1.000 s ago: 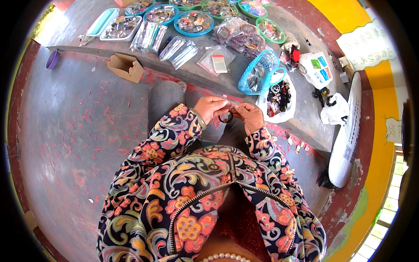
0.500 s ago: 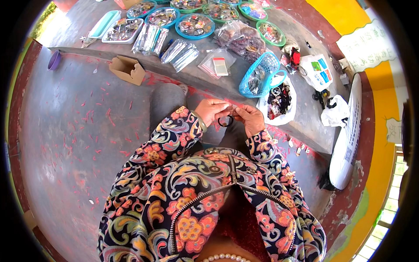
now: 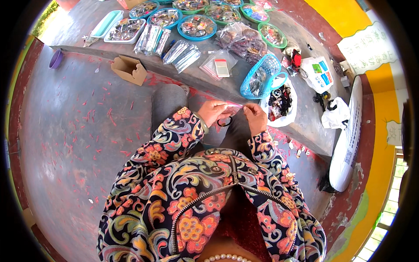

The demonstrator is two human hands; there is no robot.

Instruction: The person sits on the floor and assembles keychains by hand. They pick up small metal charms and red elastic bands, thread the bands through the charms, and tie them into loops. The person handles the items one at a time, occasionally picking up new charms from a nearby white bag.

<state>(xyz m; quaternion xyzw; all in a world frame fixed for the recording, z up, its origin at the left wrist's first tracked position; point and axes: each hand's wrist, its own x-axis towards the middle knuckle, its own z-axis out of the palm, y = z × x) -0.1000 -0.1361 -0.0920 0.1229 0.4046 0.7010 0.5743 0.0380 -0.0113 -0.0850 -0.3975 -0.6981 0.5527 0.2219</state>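
My left hand is closed, its thumb and fingertips pinching one end of a thin pale strip. From the lower fingers of that hand hangs a dark ring-shaped band, like a hair tie. My right hand is closed too, fingertips pinched at the strip's other end. The strip spans the short gap between both hands, above my knees; its exact kind is too small to make out. Just right of my right hand is an open white plastic bag of dark hair ties, partly behind a blue plastic basket.
On the raised ledge are round trays of small goods, silvery packets, clear bags and a white pouch. A cardboard box and purple bowl stand left. Red scraps litter the floor.
My hands have moved apart, the right one slightly to the right, and the pale strip now shows stretched between them. The dark band still hangs at my left hand.
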